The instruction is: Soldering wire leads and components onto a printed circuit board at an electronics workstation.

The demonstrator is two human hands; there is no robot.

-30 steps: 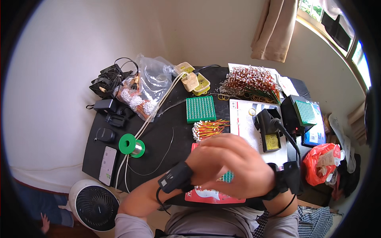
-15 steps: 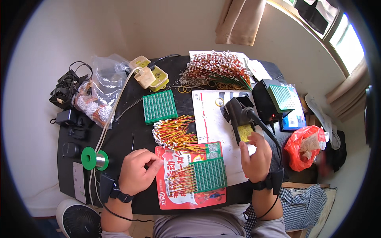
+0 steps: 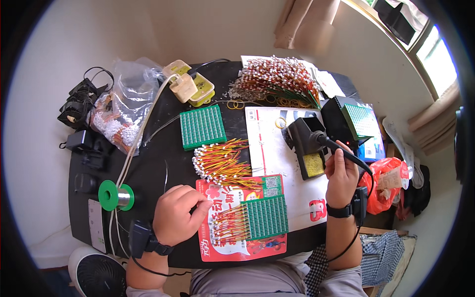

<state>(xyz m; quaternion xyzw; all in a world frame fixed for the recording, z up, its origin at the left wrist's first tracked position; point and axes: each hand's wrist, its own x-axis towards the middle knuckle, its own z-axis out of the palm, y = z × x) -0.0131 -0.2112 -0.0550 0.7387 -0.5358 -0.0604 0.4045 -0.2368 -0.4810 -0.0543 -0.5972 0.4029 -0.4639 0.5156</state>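
Board, a green perforated rectangle with red and yellow wires fanned out of its left edge, lies on a red sheet at the table's near edge, between both hands. Left hand rests half-curled by the wire ends, fingertips on the sheet, grasping nothing I can see. Right hand is clenched on the iron, its tip at the stand. Best to pin the wires flat and bring the tip in low, clear of the fingers
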